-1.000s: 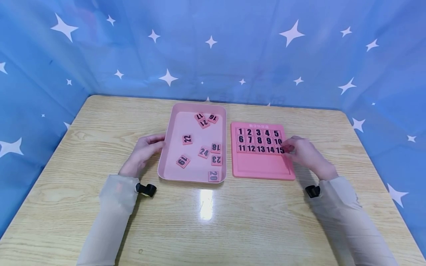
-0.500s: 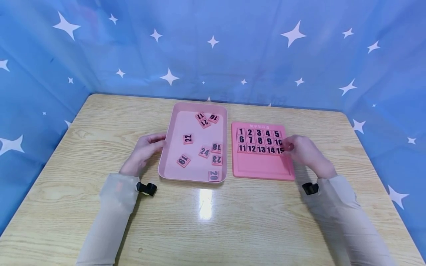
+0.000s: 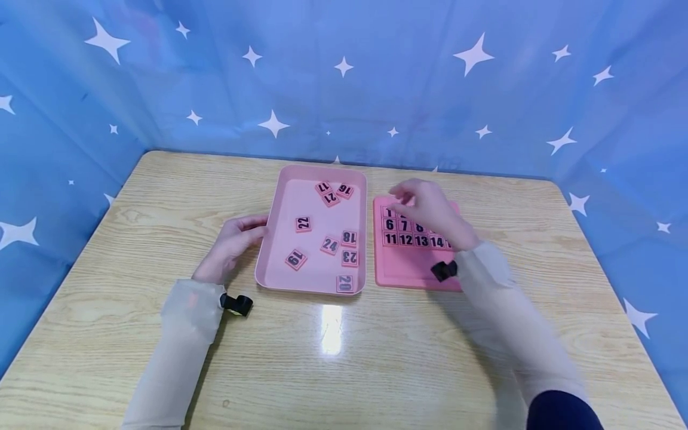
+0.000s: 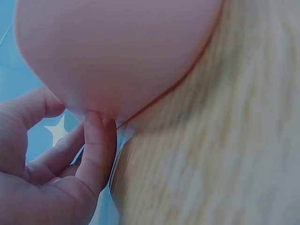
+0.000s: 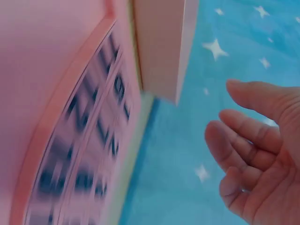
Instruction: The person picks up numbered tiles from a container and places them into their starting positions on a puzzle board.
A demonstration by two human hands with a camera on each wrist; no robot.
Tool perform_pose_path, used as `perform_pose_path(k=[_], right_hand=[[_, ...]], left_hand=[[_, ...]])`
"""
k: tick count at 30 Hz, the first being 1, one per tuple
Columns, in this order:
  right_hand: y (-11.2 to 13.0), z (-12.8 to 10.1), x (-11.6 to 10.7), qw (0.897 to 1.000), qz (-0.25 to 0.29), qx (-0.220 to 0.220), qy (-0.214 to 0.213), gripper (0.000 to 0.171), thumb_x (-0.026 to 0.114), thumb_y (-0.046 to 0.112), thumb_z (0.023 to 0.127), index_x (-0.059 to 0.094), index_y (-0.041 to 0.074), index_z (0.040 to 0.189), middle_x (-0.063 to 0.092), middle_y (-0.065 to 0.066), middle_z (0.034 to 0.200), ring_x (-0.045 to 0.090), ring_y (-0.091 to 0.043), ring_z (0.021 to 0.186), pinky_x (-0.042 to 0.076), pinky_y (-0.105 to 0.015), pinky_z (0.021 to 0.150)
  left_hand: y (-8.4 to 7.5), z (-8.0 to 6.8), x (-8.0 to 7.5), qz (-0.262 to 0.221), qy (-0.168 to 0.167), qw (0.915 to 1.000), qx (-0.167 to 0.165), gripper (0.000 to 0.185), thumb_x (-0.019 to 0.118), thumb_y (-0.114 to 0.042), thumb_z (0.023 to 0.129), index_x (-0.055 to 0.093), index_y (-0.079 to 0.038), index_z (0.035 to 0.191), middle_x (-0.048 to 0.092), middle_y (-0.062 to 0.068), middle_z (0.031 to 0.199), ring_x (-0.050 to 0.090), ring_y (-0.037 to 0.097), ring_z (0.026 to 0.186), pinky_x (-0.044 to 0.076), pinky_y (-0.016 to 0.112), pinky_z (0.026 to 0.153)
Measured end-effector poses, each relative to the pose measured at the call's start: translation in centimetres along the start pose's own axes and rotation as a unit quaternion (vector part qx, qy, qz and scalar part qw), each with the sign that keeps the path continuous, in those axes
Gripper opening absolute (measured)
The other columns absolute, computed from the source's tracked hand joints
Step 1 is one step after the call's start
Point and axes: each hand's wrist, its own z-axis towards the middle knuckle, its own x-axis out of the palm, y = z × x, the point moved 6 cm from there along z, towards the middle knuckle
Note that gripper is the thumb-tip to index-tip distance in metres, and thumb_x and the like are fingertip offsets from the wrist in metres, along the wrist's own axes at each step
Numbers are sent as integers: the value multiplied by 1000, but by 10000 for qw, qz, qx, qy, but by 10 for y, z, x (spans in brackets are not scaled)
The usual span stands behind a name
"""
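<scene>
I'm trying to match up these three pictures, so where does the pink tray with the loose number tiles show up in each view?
Head: pink tray at centre, left of the number board.
Left wrist: its underside fills the top, left hand touching it.
Right wrist: its corner at top centre.
Shared landmark: the tray itself.

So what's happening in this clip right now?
A person sits at a wooden table with a pink tray of loose number tiles, 16 to 24, and a pink number board beside it that shows tiles 1 to 14 in rows. The left hand rests against the tray's left edge. The right hand hangs open and empty above the board's top rows, blurred, on the side toward the tray. The nearest loose tile to it is tile 16.
</scene>
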Motion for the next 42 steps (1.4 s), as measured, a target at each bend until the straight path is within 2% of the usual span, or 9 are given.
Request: perform_pose_path(k=[6, 9, 15, 19, 23, 30, 33, 38, 42], right_hand=[[17, 46, 33, 9991, 288, 141, 282, 31, 68, 12, 85, 64, -4, 111, 65, -19, 106, 61, -27, 91, 50, -37, 81], [21, 64, 51, 9981, 236, 239, 509, 29, 68, 11, 85, 65, -2, 110, 66, -17, 104, 59, -25, 85, 49, -35, 77], [21, 86, 72, 9953, -381, 570, 683, 19, 67, 11, 85, 68, 1, 101, 67, -11, 97, 54, -21, 79, 44, -31, 70], [18, 93, 77, 9922, -817, 673, 656, 19, 68, 12, 84, 68, 1, 100, 67, -12, 96, 55, -21, 79, 46, -31, 71], [14, 95, 81, 9902, -1014, 727, 624, 16, 66, 10, 84, 68, 2, 97, 67, -10, 92, 55, -21, 77, 47, -32, 72], [13, 99, 84, 9875, -1362, 593, 520, 10, 65, 7, 82, 68, 3, 90, 65, -9, 87, 55, -22, 77, 47, -35, 74], [13, 100, 85, 9867, -1410, 612, 529, 12, 65, 7, 81, 68, 3, 92, 66, -9, 90, 57, -23, 80, 48, -36, 76], [12, 101, 86, 9847, -1525, 579, 613, 24, 65, 6, 81, 68, 4, 104, 67, -10, 98, 58, -25, 86, 47, -37, 78], [12, 102, 86, 9832, -1581, 516, 747, 19, 62, 4, 81, 67, 4, 100, 64, -9, 93, 54, -23, 81, 45, -36, 73]], left_hand=[[0, 1, 0, -36, -10, 10000, 7, 45, 60, -4, 87, 50, 9, 129, 55, 21, 126, 56, 2, 86, 48, 14, 73], [0, 0, 1, -21, -1, 10000, 14, 44, 60, -4, 87, 50, 9, 128, 52, 23, 128, 55, 2, 86, 47, 14, 73], [-1, 0, -1, -10, 1, 10000, 98, 44, 60, -4, 87, 50, 10, 128, 54, 22, 126, 55, 2, 86, 47, 14, 73], [-1, 0, -1, -38, -5, 10000, 82, 43, 61, -3, 87, 51, 10, 127, 57, 18, 122, 55, 3, 86, 46, 14, 72], [-1, -1, -1, -1, -24, 10000, 68, 43, 61, -4, 87, 52, 10, 127, 58, 16, 119, 54, 2, 85, 46, 14, 71], [-1, 0, -2, 0, -13, 10000, 64, 44, 61, -4, 87, 51, 10, 127, 55, 23, 126, 55, 1, 84, 46, 14, 72], [0, 0, -2, -33, -7, 10000, 57, 44, 61, -3, 87, 51, 10, 127, 54, 22, 126, 55, 1, 84, 46, 14, 73], [0, 1, -1, -124, 46, 9999, 66, 44, 60, -2, 87, 49, 11, 128, 53, 23, 127, 56, 1, 86, 47, 14, 76], [0, 1, -1, -126, 74, 9999, 91, 45, 60, -2, 87, 49, 11, 128, 52, 25, 128, 56, 1, 86, 47, 14, 75]])
